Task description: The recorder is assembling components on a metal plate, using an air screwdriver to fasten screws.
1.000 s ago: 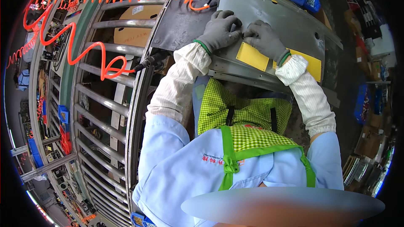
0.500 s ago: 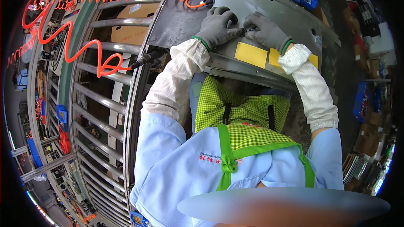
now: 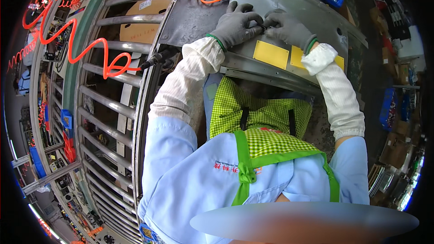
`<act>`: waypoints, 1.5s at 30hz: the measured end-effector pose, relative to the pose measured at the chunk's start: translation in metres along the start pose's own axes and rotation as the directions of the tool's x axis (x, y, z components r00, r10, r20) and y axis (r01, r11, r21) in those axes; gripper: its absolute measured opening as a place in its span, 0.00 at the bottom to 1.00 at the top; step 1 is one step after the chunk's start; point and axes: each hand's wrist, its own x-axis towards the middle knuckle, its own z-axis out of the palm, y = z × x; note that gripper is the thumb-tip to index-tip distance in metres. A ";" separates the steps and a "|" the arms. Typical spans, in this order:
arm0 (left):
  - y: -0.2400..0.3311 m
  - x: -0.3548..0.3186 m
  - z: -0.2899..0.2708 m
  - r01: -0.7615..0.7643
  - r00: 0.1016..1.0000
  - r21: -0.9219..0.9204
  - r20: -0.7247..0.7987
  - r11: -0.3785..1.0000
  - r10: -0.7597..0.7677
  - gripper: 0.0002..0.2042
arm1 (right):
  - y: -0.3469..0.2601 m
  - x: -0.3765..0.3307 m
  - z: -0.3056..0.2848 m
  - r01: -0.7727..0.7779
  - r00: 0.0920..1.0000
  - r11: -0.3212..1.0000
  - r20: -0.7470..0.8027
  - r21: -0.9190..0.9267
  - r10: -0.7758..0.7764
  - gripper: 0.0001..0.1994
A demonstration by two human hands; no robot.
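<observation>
The left hand in a grey knit glove [image 3: 237, 25] and the right hand in a matching grey glove [image 3: 289, 29] have drawn closer since half a second ago, the right one now lying flatter; this suggests that both are working on one spot; there may be a small dark piece between the fingertips, yet I cannot tell whether either grip is clenched on it; the flat grey metal panel [image 3: 312, 22] lies beneath both hands on the dark tabletop [image 3: 192, 20]; a yellow rectangular plate [image 3: 271, 55] sits on it nearer the body, a second yellow plate [image 3: 340, 63] partly behind the right sleeve; the panel's folded near edge stands just before the lap, and its surface runs on rightward to a slanting edge; blue plastic bins [image 3: 333, 3] bound the far side; leftward, past the forearm, a dark tool [image 3: 156, 60] on an orange coiled hose [image 3: 106, 61] rests beside the metal rollers [image 3: 131, 20].
</observation>
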 end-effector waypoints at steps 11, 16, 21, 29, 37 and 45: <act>-0.003 -0.003 -0.002 -0.139 0.990 -0.094 -0.008 0.986 0.139 0.14 | -0.004 -0.007 0.010 0.066 0.995 0.993 -0.069 -0.099 -0.073 0.10; -0.008 -0.003 0.001 -0.172 0.984 -0.050 0.042 0.984 0.174 0.14 | -0.005 -0.012 0.012 0.286 0.922 0.862 -0.125 -0.418 -0.366 0.09; -0.017 -0.002 0.004 -0.249 0.966 0.014 0.081 0.968 0.247 0.16 | -0.005 -0.005 0.001 0.376 0.913 0.820 0.023 -0.431 -0.407 0.08; -0.013 -0.005 0.000 -0.306 0.949 0.055 0.090 0.950 0.301 0.17 | -0.013 -0.007 0.002 0.333 0.942 0.828 0.126 -0.451 -0.310 0.09; -0.005 -0.005 -0.005 -0.171 0.985 -0.090 -0.044 0.981 0.168 0.14 | -0.017 -0.017 0.018 0.350 0.913 0.478 0.181 -0.805 -0.365 0.09; -0.007 0.000 -0.004 -0.213 0.977 -0.088 -0.045 0.973 0.209 0.14 | -0.004 -0.017 0.021 0.349 0.928 0.575 0.188 -0.740 -0.322 0.13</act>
